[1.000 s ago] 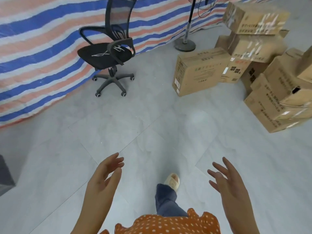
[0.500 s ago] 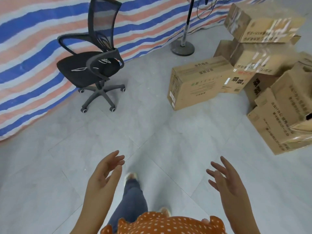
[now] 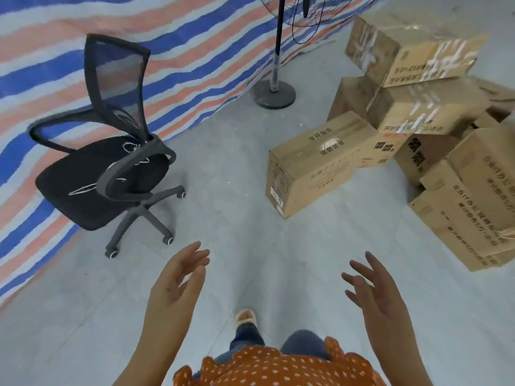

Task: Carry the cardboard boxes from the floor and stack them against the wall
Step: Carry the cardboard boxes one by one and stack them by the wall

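— Where were the hands when you looked over?

— Both were out in front of the body, over the tiled floor [image 3: 237, 168]. The left hand [image 3: 175, 285] was empty, fingers loose and spread, thumb up. The right hand [image 3: 373, 291] matched it, fingers apart and a little bent, palm turned inward. Neither touched anything.

— And the cardboard boxes?

— They were heaped at the right side of the room, well ahead of the hands. The nearest box [image 3: 315, 165] lay alone on the floor, long side down, with a label on its end face. Behind it sat a taped box [image 3: 426, 112], and a top box [image 3: 412, 57] rested on that one, tilted. Farther right, a leaning box [image 3: 468, 215] slanted against the heap, its lower edge on the floor.

— Anything else around?

— A black office chair [image 3: 111, 174] stood at the left, by the striped tarp [image 3: 55, 65] that hung along the far side. A fan stand [image 3: 274, 90] stood between the chair and the boxes, its round base on the floor. One sandalled foot [image 3: 245, 317] was planted below the hands, beneath an orange dotted top [image 3: 264, 366].
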Demonstrator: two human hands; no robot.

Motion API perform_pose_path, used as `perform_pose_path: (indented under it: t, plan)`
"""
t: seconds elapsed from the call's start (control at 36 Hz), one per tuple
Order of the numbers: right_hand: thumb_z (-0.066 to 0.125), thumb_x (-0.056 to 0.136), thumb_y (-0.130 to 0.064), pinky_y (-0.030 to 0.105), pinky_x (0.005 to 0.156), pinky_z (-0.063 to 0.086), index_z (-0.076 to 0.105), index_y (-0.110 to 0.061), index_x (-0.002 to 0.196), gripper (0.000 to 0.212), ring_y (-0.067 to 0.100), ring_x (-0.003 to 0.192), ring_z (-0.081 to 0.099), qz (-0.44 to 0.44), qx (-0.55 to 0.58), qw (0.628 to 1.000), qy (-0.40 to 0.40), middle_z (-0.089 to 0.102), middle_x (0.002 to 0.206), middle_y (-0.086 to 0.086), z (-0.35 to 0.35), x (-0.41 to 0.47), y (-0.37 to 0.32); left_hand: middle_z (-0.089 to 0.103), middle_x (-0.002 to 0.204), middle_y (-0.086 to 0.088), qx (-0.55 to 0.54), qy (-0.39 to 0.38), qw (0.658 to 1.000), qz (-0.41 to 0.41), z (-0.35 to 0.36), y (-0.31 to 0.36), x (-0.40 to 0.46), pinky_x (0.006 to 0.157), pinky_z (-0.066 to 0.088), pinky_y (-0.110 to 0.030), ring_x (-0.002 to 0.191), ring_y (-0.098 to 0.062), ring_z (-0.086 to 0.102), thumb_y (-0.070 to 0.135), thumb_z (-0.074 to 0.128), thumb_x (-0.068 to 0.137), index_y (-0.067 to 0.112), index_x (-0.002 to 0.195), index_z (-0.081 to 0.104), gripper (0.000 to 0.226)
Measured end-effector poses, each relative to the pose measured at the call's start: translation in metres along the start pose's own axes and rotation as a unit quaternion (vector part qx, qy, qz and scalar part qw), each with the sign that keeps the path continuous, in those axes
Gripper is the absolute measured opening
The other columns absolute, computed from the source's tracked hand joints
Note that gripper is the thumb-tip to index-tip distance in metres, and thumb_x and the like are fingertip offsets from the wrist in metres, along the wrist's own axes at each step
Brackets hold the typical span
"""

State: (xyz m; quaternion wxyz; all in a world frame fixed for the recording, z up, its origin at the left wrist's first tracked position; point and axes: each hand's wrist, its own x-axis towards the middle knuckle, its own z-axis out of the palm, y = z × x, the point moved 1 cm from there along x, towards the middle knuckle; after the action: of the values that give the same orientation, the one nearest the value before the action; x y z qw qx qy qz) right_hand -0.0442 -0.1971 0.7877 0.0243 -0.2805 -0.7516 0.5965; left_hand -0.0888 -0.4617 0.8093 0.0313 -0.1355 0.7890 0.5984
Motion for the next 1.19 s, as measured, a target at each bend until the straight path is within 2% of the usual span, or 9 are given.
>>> perform_pose_path:
  t: [0.14,0.31,0.42,0.58,0.69,0.86,0.94,1.06,1.19]
  plan:
    - [0.048,0.077,-0.044,0.049,0.101,0.045,0.041,-0.044,0.122,0.046,0.02,0.113,0.058,0.045,0.004,0.999,0.028,0.054,0.128,-0.011,0.013,0.044,-0.02,0.066,0.106,0.025,-0.01,-0.038,0.999,-0.012,0.015,0.013,0.06,0.101,0.047,-0.042,0.105,-0.001,0.062,0.051,0.061,0.083,0.043,0.11,0.059,0.028]
    - [0.048,0.076,-0.041,0.044,0.101,0.046,0.042,-0.034,0.126,0.052,0.022,0.11,0.059,0.068,0.013,0.996,0.058,0.053,0.128,-0.004,0.021,0.112,-0.037,0.065,0.105,0.028,0.005,-0.056,0.998,-0.011,0.043,0.028,0.137,0.099,0.047,-0.037,0.105,0.001,0.061,0.07,0.049,0.059,0.069,0.092,0.055,0.033]
    - [0.047,0.076,-0.042,0.045,0.102,0.045,0.04,-0.035,0.126,0.051,0.02,0.108,0.058,0.068,0.008,0.996,0.057,0.05,0.127,-0.008,0.024,0.172,-0.049,0.067,0.105,0.023,-0.011,-0.045,0.999,-0.003,0.071,0.044,0.188,0.102,0.046,-0.046,0.105,-0.008,0.063,0.057,0.06,0.082,0.066,0.091,0.059,0.013]
    - [0.045,0.077,-0.043,0.04,0.098,0.046,0.04,-0.035,0.128,0.052,0.018,0.106,0.059,0.062,0.01,0.997,0.055,0.051,0.128,-0.007,0.015,0.268,-0.08,0.068,0.106,0.019,-0.016,-0.05,0.999,-0.001,0.116,0.076,0.263,0.1,0.047,-0.046,0.106,-0.008,0.064,0.046,0.062,0.081,0.062,0.093,0.062,0.02]
    - [0.043,0.08,-0.046,0.041,0.1,0.047,0.039,-0.036,0.131,0.052,0.018,0.109,0.06,0.059,-0.016,0.997,0.052,0.052,0.129,-0.008,0.012,0.318,-0.091,0.067,0.106,0.02,0.008,-0.074,0.997,-0.001,0.142,0.083,0.307,0.1,0.048,-0.045,0.105,-0.005,0.063,0.026,0.053,0.087,0.042,0.108,0.061,0.027]
    - [0.046,0.079,-0.048,0.044,0.101,0.047,0.04,-0.042,0.126,0.048,0.014,0.107,0.062,0.108,-0.029,0.991,0.078,0.057,0.122,-0.015,0.021,0.373,-0.08,0.068,0.108,0.018,0.05,-0.13,0.99,-0.014,0.164,0.082,0.38,0.091,0.052,-0.025,0.104,-0.004,0.063,0.029,0.063,0.089,0.056,0.103,0.062,0.03]
    - [0.047,0.082,-0.045,0.041,0.1,0.048,0.042,-0.037,0.129,0.048,0.014,0.105,0.062,0.156,-0.013,0.985,0.077,0.058,0.12,-0.015,0.04,0.399,-0.061,0.067,0.107,0.021,0.08,-0.184,0.979,-0.03,0.18,0.07,0.429,0.095,0.05,-0.027,0.103,-0.001,0.062,0.014,0.055,0.092,0.046,0.108,0.06,0.036]
    - [0.05,0.094,-0.023,0.029,0.087,0.05,0.046,-0.027,0.132,0.038,0.014,0.103,0.063,0.231,0.046,0.969,0.079,0.06,0.119,-0.007,0.077,0.439,-0.029,0.061,0.105,0.036,0.135,-0.297,0.945,-0.021,0.214,0.062,0.505,0.08,0.043,-0.001,0.101,0.012,0.058,0.029,0.052,0.083,0.065,0.1,0.055,0.039]
    - [0.051,0.096,-0.023,0.028,0.087,0.051,0.044,-0.026,0.135,0.04,0.015,0.108,0.06,0.291,0.059,0.951,0.085,0.058,0.12,-0.007,0.137,0.507,0.031,0.066,0.103,0.02,0.185,-0.365,0.912,-0.025,0.276,0.015,0.614,0.076,0.044,-0.002,0.101,0.007,0.059,0.008,0.057,0.092,0.038,0.112,0.055,0.036]
